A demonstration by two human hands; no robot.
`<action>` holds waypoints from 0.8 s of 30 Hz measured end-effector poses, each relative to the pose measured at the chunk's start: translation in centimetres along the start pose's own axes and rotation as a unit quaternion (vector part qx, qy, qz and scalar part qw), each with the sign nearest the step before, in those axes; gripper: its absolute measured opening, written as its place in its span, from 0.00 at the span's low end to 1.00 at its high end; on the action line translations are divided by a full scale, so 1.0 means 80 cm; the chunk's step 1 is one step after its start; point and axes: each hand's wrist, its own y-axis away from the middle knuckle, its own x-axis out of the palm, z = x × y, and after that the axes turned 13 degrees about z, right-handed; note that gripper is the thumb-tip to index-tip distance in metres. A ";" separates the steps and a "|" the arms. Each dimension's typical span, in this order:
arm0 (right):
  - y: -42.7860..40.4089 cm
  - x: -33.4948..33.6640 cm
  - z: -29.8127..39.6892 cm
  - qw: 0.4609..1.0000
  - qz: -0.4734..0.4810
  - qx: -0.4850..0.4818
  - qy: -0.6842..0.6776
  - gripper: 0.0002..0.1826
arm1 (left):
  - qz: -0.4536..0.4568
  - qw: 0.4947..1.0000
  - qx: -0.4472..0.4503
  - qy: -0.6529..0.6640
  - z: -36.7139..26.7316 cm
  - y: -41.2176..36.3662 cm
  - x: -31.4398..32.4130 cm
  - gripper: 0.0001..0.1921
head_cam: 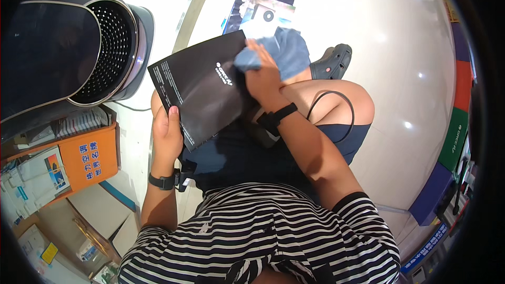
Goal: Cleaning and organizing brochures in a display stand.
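Note:
My left hand (167, 132) grips a dark glossy brochure (197, 98) by its lower left edge, thumb on top. The brochure lies tilted above my lap, with white print and a logo on its face. At its upper right edge, my right hand (265, 77) holds a blue-grey cloth (292, 53) against the surface, fingers extended and slightly blurred. Much of the cloth hangs loose to the right of that hand. Beyond it, printed brochures (270, 12) lie on the floor, partly covered by the cloth in this view.
A dark appliance (51, 51) with a perforated round grille stands at left. Below it are an orange box (90, 152) holding papers and a white panel (100, 205). A black clog (333, 63) is on my foot. Coloured boxes (453, 138) line the right side.

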 end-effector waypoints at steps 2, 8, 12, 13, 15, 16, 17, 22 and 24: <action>0.004 0.012 -0.029 0.969 -0.058 0.150 -0.189 0.28 | -0.027 0.998 0.047 -0.033 0.002 -0.009 -0.007 0.18; 0.007 0.051 -0.067 0.974 -0.119 0.167 -0.091 0.19 | -0.247 0.966 0.051 -0.050 -0.017 -0.042 -0.113 0.17; 0.012 0.039 -0.047 0.968 -0.106 0.190 -0.127 0.21 | -0.369 0.888 0.212 -0.173 -0.022 -0.074 -0.178 0.16; 0.013 0.033 -0.038 0.970 -0.120 0.151 -0.151 0.22 | -0.337 0.896 0.184 -0.221 -0.020 -0.089 -0.187 0.15; 0.008 0.024 -0.023 0.964 -0.103 0.132 -0.204 0.23 | -0.284 0.892 0.149 -0.317 -0.010 -0.124 -0.187 0.18; 0.008 0.019 -0.018 0.966 -0.114 0.081 -0.218 0.23 | -0.247 0.857 0.223 -0.393 -0.004 -0.143 -0.184 0.23; 0.006 0.017 -0.015 0.966 -0.116 0.095 -0.211 0.23 | -0.218 0.816 0.278 -0.457 0.006 -0.164 -0.174 0.30; 0.008 0.019 -0.018 0.964 -0.104 0.126 -0.210 0.23 | -0.038 0.780 0.178 -0.599 0.076 -0.243 -0.122 0.34; 0.012 0.022 -0.021 0.969 -0.097 0.132 -0.186 0.22 | 0.024 0.791 0.119 -0.600 0.092 -0.267 -0.113 0.35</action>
